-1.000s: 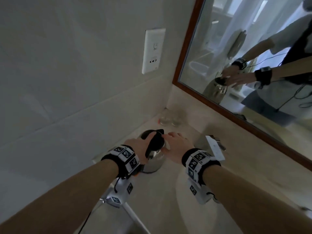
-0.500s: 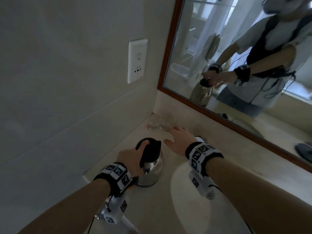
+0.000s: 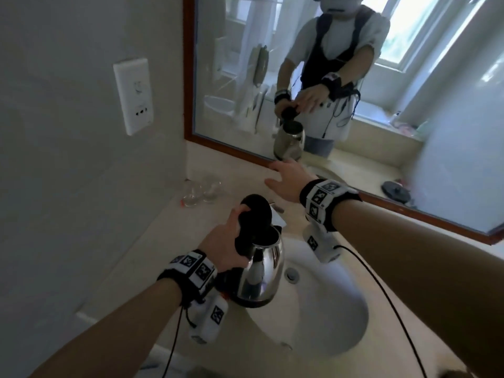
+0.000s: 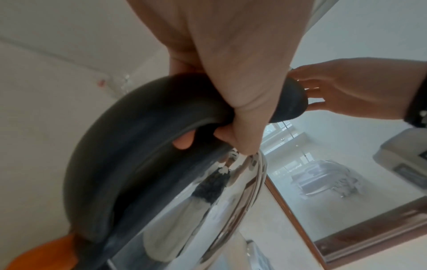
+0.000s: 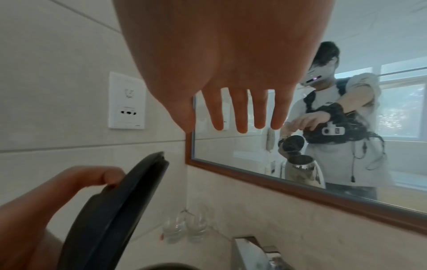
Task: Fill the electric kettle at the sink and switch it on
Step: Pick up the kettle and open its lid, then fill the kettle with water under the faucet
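Note:
A steel electric kettle [image 3: 263, 271] hangs over the left side of the sink basin [image 3: 327, 317]. Its black lid [image 3: 256, 211] stands open. My left hand [image 3: 223, 246] grips the kettle's black handle [image 4: 138, 146], fingers curled round it and thumb up by the lid [image 5: 115, 210]. An orange switch [image 4: 46, 255] sits at the handle's foot. My right hand [image 3: 286, 177] is empty, fingers straight and spread [image 5: 240, 109], above the back of the counter near the mirror. The chrome faucet [image 5: 251, 254] lies below it, mostly hidden by the lid in the head view.
Two clear glasses [image 3: 201, 192] stand in the counter's back left corner. A white wall socket [image 3: 133, 96] is on the left wall. A wood-framed mirror [image 3: 234, 151] runs along the back. A cable [image 3: 381, 290] trails from my right wrist over the basin.
The kettle has left the counter at the left and now hangs over the basin with its lid open. My right hand left the lid and moved toward the mirror.

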{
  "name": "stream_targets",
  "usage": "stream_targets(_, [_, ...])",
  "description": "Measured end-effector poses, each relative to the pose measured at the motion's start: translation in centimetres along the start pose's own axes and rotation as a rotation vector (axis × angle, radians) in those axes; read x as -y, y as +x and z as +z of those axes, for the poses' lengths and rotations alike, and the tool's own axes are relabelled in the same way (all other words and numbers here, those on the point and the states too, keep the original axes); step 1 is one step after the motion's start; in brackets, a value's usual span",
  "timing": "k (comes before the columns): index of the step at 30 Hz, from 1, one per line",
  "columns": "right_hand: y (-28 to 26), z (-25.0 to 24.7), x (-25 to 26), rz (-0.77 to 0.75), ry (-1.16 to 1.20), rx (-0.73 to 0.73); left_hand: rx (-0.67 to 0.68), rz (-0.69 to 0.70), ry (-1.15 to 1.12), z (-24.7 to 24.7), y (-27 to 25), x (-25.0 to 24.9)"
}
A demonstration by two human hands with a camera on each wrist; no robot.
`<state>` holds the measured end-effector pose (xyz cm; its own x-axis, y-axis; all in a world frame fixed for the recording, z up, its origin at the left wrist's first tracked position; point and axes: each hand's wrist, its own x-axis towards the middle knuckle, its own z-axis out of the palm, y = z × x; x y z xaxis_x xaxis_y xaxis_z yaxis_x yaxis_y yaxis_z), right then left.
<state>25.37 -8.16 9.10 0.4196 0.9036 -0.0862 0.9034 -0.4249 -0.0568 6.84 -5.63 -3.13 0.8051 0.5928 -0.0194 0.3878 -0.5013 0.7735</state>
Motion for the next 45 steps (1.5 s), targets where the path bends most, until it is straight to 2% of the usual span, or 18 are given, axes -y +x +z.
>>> stream_targets(5, [-0.5, 0.4, -6.0, 0.105, 0.004, 0.005, 0.011, -0.008, -0.126, 4.9, 1.9, -1.0])
stream_targets(9, [-0.4, 3.7, -10.1, 0.186, 0.106, 0.101, 0.026, -0.070, -0.185, 9.0, 2.7, -1.0])
stream_targets(17, [3.6, 11.6, -15.2, 0.154, 0.268, 0.265, -0.057, -0.255, -0.141, 14.7, 4.9, -0.4])
stream_targets(20, [6.3, 14.1, -15.4, 0.098, 0.286, 0.328, -0.112, -0.330, -0.189, 15.5, 5.8, 0.4])
stream_targets(23, [8.4, 15.7, -14.5, 0.121, 0.363, 0.334, -0.162, -0.375, -0.202, 15.6, 6.1, 1.0])
stream_targets(26, [10.2, 16.7, -14.1, 0.089, 0.307, 0.358, -0.216, -0.395, -0.214, 15.7, 6.2, 1.4])
stream_targets(30, [11.9, 17.5, -13.6, 0.010, 0.240, 0.372, -0.267, -0.371, -0.247, 15.3, 7.0, 2.5])
stream_targets(34, [13.2, 18.2, -13.0, 0.040, 0.234, 0.389, -0.275, -0.304, -0.268, 15.4, 8.3, 3.2])
stream_targets(39, [14.0, 18.2, -12.6, 0.051, 0.087, 0.410, -0.262, -0.240, -0.274, 15.2, 10.0, 3.6])
stream_targets(45, [14.2, 18.5, -12.4, 0.055, 0.054, 0.377, -0.278, -0.220, -0.287, 14.7, 11.3, 4.2])
